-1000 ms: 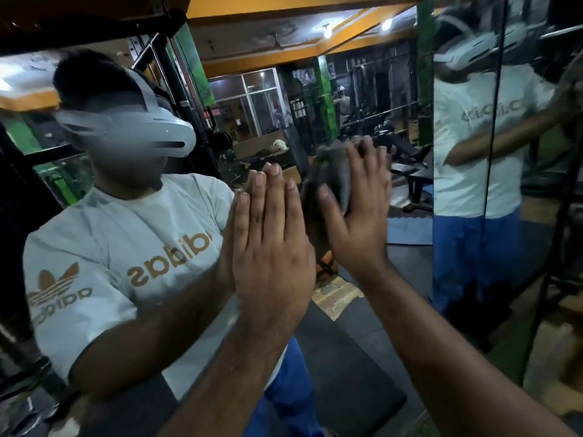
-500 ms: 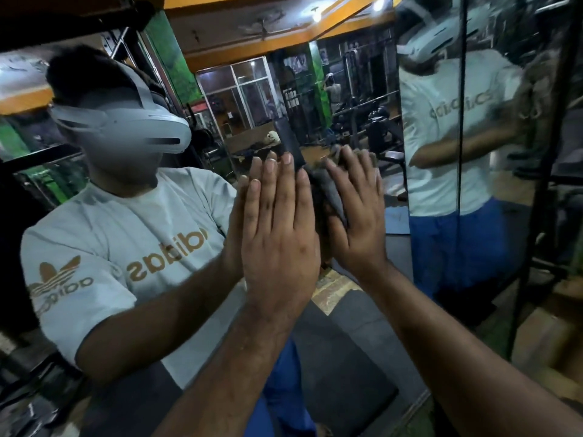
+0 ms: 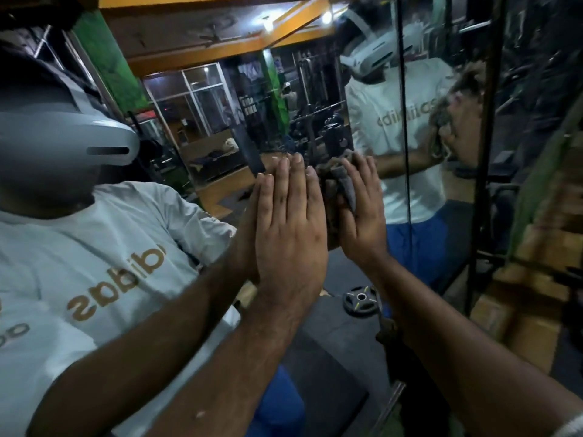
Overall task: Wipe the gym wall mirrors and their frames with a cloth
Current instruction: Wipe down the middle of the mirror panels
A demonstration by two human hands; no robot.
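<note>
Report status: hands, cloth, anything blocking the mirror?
Left hand flat on mirror, fingers straight. Right hand presses cloth to the glass. Nothing in the way.

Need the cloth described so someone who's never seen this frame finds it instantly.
Start at the big wall mirror that fills the left and centre, then find the two hands pressed against it mid-frame. The cloth is the crumpled grey-brown wad pinned to the glass under the right hand. The left hand beside it lies flat on bare glass with nothing under it.
</note>
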